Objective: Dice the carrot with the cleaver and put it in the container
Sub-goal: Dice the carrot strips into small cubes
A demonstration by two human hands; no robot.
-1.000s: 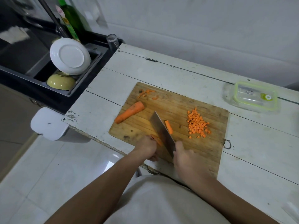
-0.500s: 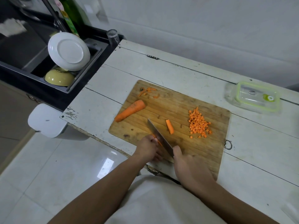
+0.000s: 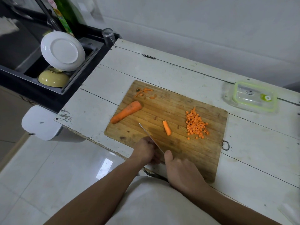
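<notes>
On the wooden cutting board [image 3: 186,153], a half carrot [image 3: 125,112] lies at the left, a short carrot stick [image 3: 167,130] in the middle and a pile of diced carrot [image 3: 196,124] at the right. My right hand [image 3: 180,171] grips the handle of the cleaver [image 3: 151,138], whose blade stands edge-on near the board's front edge. My left hand [image 3: 145,150] rests with curled fingers against the blade's left side, over a carrot strip that it hides. The clear container [image 3: 253,96] with a green-rimmed lid sits shut at the table's far right.
Carrot peelings [image 3: 144,92] lie at the board's far left corner. Left of the white table [image 3: 113,82] is a black sink [image 3: 19,51] holding a white plate [image 3: 62,51] and a yellow bowl [image 3: 53,78]. A glass [image 3: 108,35] stands at the table's back corner.
The cleaver's blade has tipped from showing its flat side to standing edge-on, close against my left hand. The carrot strip at my left fingertips is now hidden.
</notes>
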